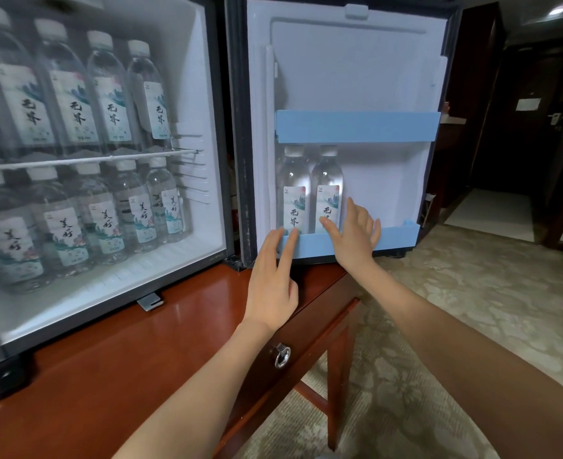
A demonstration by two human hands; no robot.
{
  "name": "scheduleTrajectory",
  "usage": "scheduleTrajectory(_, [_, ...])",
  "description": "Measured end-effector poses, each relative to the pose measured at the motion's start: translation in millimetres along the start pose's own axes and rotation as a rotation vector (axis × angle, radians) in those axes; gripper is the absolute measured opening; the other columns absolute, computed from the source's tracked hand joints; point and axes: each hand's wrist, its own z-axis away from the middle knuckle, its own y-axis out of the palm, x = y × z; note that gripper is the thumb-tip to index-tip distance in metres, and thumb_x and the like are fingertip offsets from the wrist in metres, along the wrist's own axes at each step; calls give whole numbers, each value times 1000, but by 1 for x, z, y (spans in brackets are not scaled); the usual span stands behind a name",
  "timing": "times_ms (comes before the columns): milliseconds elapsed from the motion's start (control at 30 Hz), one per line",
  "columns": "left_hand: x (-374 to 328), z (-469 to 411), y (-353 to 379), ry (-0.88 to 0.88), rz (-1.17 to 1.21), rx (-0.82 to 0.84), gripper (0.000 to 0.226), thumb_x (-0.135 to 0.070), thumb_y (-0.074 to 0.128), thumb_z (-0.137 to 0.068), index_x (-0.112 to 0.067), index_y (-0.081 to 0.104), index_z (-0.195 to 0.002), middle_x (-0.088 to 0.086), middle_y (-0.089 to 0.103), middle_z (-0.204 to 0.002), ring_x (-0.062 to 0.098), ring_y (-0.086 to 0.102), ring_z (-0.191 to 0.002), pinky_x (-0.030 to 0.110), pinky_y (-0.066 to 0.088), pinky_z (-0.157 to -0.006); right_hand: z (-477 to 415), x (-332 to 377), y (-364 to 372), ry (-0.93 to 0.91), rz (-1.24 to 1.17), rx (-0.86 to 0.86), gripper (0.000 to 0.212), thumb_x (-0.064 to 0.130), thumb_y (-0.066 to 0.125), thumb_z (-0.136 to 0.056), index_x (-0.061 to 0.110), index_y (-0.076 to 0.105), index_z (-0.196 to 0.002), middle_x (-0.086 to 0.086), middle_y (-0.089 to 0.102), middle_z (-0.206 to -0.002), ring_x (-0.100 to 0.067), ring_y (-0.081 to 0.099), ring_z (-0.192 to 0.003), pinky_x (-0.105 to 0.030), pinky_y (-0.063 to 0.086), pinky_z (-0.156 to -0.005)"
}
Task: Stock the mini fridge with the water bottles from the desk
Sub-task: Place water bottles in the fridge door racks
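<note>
The mini fridge (218, 167) stands open on a red-brown wooden desk (114, 352). Several water bottles with white caps fill its upper shelf (108, 94) and lower shelf (94, 213). Two more bottles (309, 193) stand upright in the lower pocket of the open door (356, 67), behind a blue rail (396, 238). My left hand (273, 279) reaches up with straight fingers touching the rail's left end, below the left bottle. My right hand (353, 233) is spread in front of the right bottle's label, fingertips at or near it. Neither hand holds anything.
The door's upper pocket with its blue rail (356, 125) shows no bottles above the rail. A drawer with a metal ring pull (281, 356) sits under the desk top. Patterned carpet (455, 309) lies to the right, with a dark hallway and door (538, 127) beyond.
</note>
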Motion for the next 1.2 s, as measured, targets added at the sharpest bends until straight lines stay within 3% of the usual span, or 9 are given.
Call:
scheduleTrajectory(100, [0, 11, -10, -85, 27, 4, 86, 6, 52, -76, -15, 20, -153, 14, 18, -156, 28, 31, -139, 42, 44, -102, 25, 3, 7, -57, 7, 4, 74, 51, 35, -100, 16, -1, -155, -3, 3, -163, -18, -8, -150, -41, -13, -117])
scheduleTrajectory(233, [-2, 30, -31, -194, 59, 8, 82, 2, 50, -80, -20, 18, -152, 1, 12, -154, 26, 43, -128, 27, 51, -82, 63, 12, 19, -98, 44, -18, 78, 50, 37, -99, 19, -10, -153, -3, -9, -163, -20, -15, -149, -44, -12, -119])
scheduleTrajectory(433, [24, 70, -87, -385, 12, -31, 81, -1, 52, -83, -26, 17, -151, -7, 10, -151, 22, 56, -109, 12, 40, -65, 106, 72, 34, -325, -240, -111, 66, 34, 49, -99, 21, 15, -154, -3, 17, -160, -18, 6, -149, -38, 0, -120])
scheduleTrajectory(600, [56, 118, -164, -464, -152, -75, 78, -2, 51, -82, -28, 20, -150, -7, 15, -148, 8, 51, -69, 9, 37, -52, 135, 147, 58, -468, -477, -37, 55, 24, 55, -97, 15, 36, -147, -7, 42, -141, -23, 40, -131, -32, 27, -109])
scheduleTrajectory(700, [67, 150, -219, -503, -282, -134, 68, 1, 50, -80, -19, 34, -143, 1, 30, -141, 17, 53, -87, 22, 40, -65, 166, 198, 77, -515, -628, 79, 52, 20, 57, -96, 15, 39, -145, -7, 46, -133, -22, 48, -123, -32, 39, -99])
scheduleTrajectory(767, [74, 174, -257, -521, -357, -163, 47, 1, 51, -79, -13, 50, -124, 4, 49, -119, 24, 54, -98, 26, 42, -74, 194, 230, 89, -562, -718, 164, 51, 20, 56, -97, 17, 39, -144, -3, 47, -130, -15, 50, -120, -28, 43, -94])
scheduleTrajectory(833, [79, 201, -294, -569, -442, -166, 29, -1, 53, -78, -12, 55, -104, 4, 56, -99, 27, 55, -93, 31, 42, -79, 225, 262, 99, -609, -799, 230, 47, 19, 56, -97, 16, 43, -142, -3, 50, -124, -9, 51, -115, -21, 41, -92])
scheduleTrajectory(1000, [79, 270, -384, -746, -558, -268, 22, -2, 57, -75, -14, 56, -94, -3, 55, -87, 20, 54, -80, 31, 43, -74, 309, 332, 115, -660, -973, 473, 22, 15, 58, -96, 15, 66, -116, 4, 60, -107, -10, 60, -101, -29, 48, -90])
scheduleTrajectory(1200, [71, 334, -461, -1095, -440, -470, 15, -7, 60, -80, -20, 62, -87, -10, 60, -78, 14, 56, -77, 22, 36, -67, 392, 403, 112, -705, -1057, 926, 18, 11, 58, -94, 17, 74, -91, 9, 68, -89, -3, 63, -85, -15, 45, -81])
